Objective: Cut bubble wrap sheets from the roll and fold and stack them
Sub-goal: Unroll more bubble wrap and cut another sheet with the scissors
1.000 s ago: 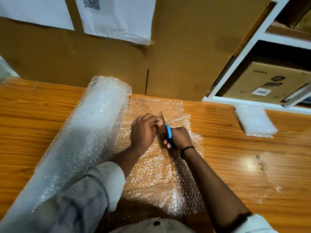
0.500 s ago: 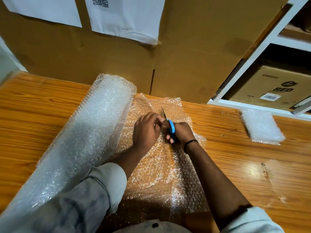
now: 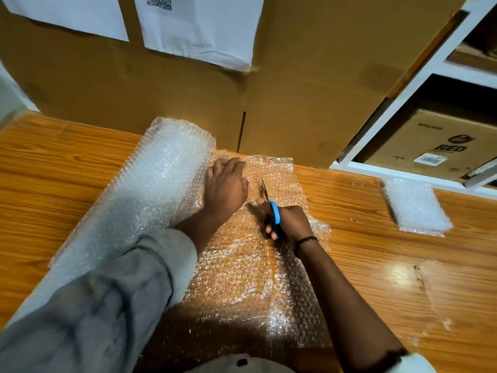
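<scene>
Head view, single frame.

- Bubble wrap roll (image 3: 150, 189) lies on the wooden table (image 3: 53, 162), running diagonally from near left to the far middle. Its far end is close to the cardboard wall (image 3: 309, 90).
- Unrolled sheet (image 3: 242, 278) extends flat from the roll's right side across the table, toward the person's body. A cut line runs up its middle from the near edge.
- Left grip (image 3: 226, 187): released, fingers straight and spread, palm down, pressing the sheet just beside the roll near the far edge.
- Right grip (image 3: 289, 222): clenched around the blue handles of the scissors (image 3: 272, 211). The blades point away from the person, over the sheet and just right of the left grip. Cannot tell how far the blades are parted.
- Black band (image 3: 305, 241) on the right wrist.
- Folded stack (image 3: 415, 207) of bubble wrap sits on the table at far right, well apart from the sheet and near the white shelf frame (image 3: 403, 82).
- Printed papers (image 3: 199, 25) hang on the cardboard wall. A carton (image 3: 441, 141) marked "RED" sits in the shelf.
</scene>
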